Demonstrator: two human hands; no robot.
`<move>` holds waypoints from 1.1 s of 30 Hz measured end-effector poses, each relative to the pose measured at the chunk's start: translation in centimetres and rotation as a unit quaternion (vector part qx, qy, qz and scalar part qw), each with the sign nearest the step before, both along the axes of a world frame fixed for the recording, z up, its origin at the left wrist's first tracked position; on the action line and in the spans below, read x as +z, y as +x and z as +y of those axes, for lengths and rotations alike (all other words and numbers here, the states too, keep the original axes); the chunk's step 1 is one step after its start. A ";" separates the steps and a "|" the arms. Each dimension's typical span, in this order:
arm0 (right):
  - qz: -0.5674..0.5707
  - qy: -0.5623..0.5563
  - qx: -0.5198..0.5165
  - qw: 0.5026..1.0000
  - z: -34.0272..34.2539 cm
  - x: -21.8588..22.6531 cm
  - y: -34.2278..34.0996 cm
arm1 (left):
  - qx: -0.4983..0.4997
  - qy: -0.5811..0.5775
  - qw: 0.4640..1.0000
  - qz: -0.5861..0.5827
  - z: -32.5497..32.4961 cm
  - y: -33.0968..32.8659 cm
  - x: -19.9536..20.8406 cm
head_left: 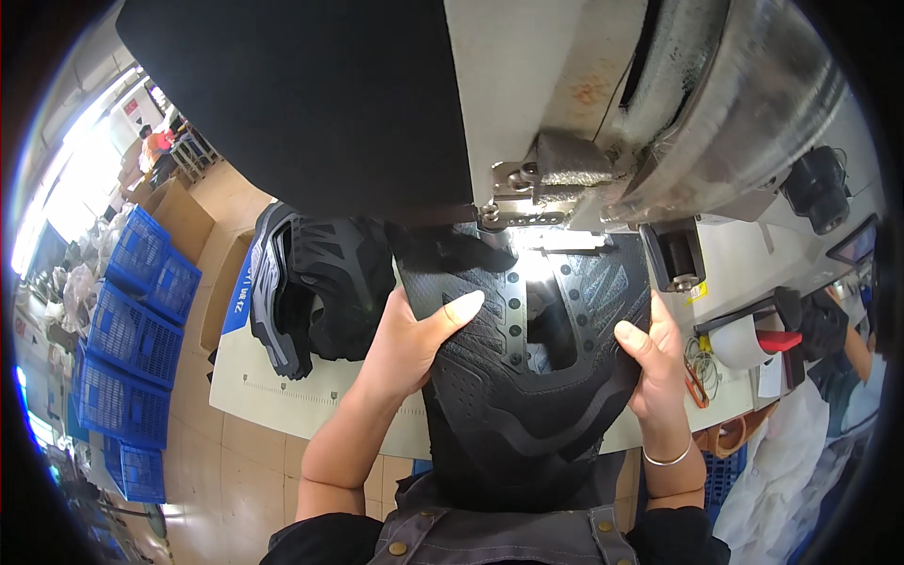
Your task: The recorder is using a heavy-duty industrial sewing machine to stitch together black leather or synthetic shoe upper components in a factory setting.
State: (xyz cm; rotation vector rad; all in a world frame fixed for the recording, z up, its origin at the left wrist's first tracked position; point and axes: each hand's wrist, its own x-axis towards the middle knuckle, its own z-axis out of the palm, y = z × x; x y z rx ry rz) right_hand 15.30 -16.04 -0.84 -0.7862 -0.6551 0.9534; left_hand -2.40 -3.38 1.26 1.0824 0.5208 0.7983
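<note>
Black shoe upper (537, 400), textured, central opening (554, 344) flanked by eyelets (514, 304); sides pinched by left hand (410, 341) and right hand (657, 369), fingers (664, 320) mostly hidden.

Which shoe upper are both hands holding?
The black upper under the machine head, between left hand and right hand; the other uppers lie on the table, farther left.

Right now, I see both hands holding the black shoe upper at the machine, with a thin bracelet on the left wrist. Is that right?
Not quite: the head view shows the thin bracelet on the wrist of the right hand, not that of the left hand. Both do hold the black shoe upper at the machine.
</note>
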 end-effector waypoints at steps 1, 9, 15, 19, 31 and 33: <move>0.000 0.000 -0.002 1.000 -0.1 0.0 -0.2 | 0.016 0.003 1.000 0.001 -0.1 0.2 0.2; -0.065 0.000 -0.057 0.996 -0.4 -0.7 -0.3 | -0.027 0.060 0.998 0.002 0.4 0.4 0.3; -0.097 -0.050 -0.050 0.993 -1.7 -1.3 -0.4 | 0.006 0.069 0.997 0.040 -1.3 -0.3 -1.4; -0.165 -0.063 -0.078 0.981 -2.2 -1.1 -0.5 | 0.029 0.123 0.990 0.067 -3.4 -0.7 -2.7; -0.143 -0.043 -0.095 0.984 0.4 -0.7 0.4 | 0.040 0.133 0.989 0.051 -0.9 0.7 -1.6; -0.131 -0.034 -0.091 0.987 0.9 -0.5 0.7 | 0.025 0.119 0.991 0.060 -0.2 1.1 -1.5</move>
